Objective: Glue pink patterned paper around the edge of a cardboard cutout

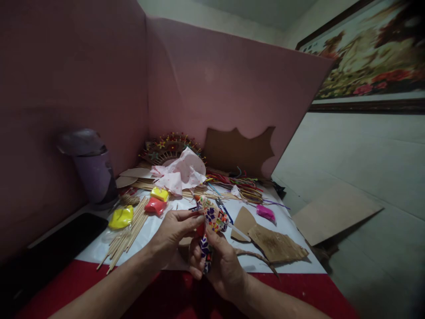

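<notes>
I see a dim, grayish scene. The far left is very dark, and the black slab (79,230) almost melts into the gloom. The pink wall (232,84) has a soft, pale glow in its middle, with no hard shine. The white sheet (152,243) is one of the brightest parts, yet it looks dull and a bit blue. I can't see any lamp. Dark shade sits on the red cloth (179,288) below the hands. The purple cup (94,177) looks smeary, and the picture frame (368,106) leans and stretches near the edge.
</notes>
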### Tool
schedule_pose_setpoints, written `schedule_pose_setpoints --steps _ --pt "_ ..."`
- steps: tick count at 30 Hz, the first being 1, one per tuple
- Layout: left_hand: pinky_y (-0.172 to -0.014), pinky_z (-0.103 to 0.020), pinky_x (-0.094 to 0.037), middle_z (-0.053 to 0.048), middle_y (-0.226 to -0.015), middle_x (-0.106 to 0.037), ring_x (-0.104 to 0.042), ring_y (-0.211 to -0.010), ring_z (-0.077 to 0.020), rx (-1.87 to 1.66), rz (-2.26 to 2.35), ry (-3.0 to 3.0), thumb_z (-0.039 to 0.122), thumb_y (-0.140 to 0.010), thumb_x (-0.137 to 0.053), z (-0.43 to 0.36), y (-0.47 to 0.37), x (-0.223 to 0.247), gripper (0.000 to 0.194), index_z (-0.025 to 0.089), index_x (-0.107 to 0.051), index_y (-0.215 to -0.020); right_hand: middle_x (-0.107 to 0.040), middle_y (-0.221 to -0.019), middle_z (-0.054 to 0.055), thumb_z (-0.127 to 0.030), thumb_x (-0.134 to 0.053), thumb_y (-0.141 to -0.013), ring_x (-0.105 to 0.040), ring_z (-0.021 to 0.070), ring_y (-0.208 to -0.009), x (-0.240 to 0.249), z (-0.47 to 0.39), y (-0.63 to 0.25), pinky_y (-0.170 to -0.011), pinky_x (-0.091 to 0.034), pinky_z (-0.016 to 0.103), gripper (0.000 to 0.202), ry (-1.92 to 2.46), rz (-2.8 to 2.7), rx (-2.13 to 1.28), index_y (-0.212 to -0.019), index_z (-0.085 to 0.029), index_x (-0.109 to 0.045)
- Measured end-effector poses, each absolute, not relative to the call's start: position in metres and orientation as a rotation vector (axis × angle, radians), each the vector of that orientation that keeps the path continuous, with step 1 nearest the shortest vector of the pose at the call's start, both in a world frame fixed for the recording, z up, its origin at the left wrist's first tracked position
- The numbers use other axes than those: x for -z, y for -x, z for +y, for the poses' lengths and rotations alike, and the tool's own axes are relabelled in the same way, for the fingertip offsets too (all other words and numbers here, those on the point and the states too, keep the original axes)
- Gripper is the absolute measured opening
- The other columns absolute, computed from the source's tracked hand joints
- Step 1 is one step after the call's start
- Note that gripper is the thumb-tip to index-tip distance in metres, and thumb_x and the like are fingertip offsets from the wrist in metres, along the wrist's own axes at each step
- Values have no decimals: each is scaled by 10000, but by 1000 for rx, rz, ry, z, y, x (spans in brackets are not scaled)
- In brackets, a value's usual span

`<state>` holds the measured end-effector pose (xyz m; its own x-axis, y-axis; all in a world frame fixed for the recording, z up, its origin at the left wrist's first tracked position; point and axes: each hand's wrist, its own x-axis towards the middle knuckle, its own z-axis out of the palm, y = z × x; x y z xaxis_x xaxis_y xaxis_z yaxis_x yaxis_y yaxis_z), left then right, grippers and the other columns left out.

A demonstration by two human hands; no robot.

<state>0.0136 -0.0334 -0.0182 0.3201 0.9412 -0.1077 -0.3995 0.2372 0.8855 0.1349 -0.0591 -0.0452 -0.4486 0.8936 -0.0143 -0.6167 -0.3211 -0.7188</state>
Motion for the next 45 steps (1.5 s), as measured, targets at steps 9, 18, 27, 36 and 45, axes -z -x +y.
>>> schedule_pose_setpoints --steps 9,18,27,36,45 --pt "-236 -262 -431 -5 -312 -545 -525 -255 -190 -969 732 -788 427 -745 -652 -38 -23 26 271 156 -636 -762 -533 -538 -37 -487 -608 -798 -428 80 -359 58 -56 -125 -389 -420 223 339 560 -826 -1724 -860 -158 -557" --pt "-226 -219 -399 -1 -320 -554 -504 -235 -162 -975 720 -783 478 -732 -646 -35 -26 31 331 149 -621 -743 -539 -493 -27 -451 -507 -880 -481 92 -360 69 -52 -126 -394 -435 215 328 499 -953 -1647 -747 -157 -568" --pt "-243 -230 -406 2 -318 -556 -511 -238 -171 -964 771 -843 516 -714 -652 -39 -23 28 426 130 -660 -895 -568 -503 -30 -479 -550 -848 -530 116 -386 62 -59 -122 -382 -443 221 307 503 -931 -1638 -836 -173 -561" --pt "-204 -190 -346 58 -246 -434 -417 -184 -116 -1039 812 -803 555 -644 -694 -37 -26 34 414 147 -629 -628 -609 -585 -27 -486 -609 -807 -532 95 -382 73 -57 -122 -364 -440 202 330 615 -994 -1485 -900 -173 -557" --pt "-247 -189 -386 17 -369 -573 -470 -230 -115 -967 782 -926 436 -733 -668 -41 -24 24 350 131 -664 -906 -584 -552 -33 -482 -596 -816 -515 94 -369 63 -58 -126 -383 -442 214 303 572 -963 -1532 -851 -181 -590"
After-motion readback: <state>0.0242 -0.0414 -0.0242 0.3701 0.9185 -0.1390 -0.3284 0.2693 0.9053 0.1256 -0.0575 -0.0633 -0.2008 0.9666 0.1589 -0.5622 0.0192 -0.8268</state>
